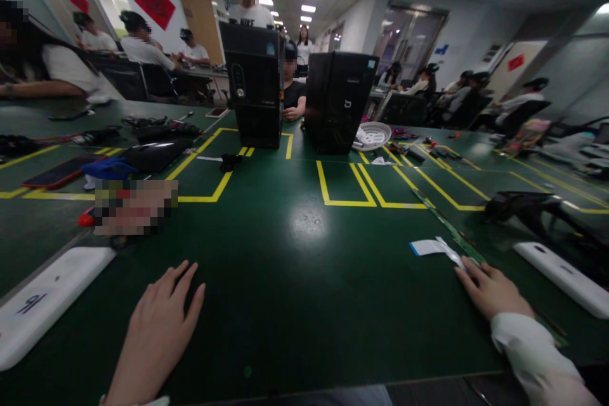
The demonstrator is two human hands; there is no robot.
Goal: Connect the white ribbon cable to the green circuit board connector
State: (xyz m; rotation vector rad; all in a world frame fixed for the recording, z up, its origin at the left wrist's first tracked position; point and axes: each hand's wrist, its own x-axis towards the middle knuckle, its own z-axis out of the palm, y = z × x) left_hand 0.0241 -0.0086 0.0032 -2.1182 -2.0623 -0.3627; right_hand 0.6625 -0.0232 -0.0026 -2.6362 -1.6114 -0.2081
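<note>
My left hand point(164, 314) rests over the green table point(304, 304) at the lower left, fingers stretched out and slightly apart, holding nothing. At the right, my right hand point(499, 288) lies with its fingers extended over a long, narrow green circuit board strip point(457, 235). Its fingertips touch or nearly touch a white flat ribbon cable point(431, 246) with a blue end, which lies beside the strip. Part of the strip runs hidden beneath this hand and comes out near the wrist.
White oblong casings lie left point(52, 298) and right point(564, 276). Two black computer towers point(257, 85) point(340, 101) stand at the back, beside a white basket point(373, 135). Yellow tape point(349, 203) marks the table. Cables, tools and a black part point(528, 206) lie around; several people sit beyond.
</note>
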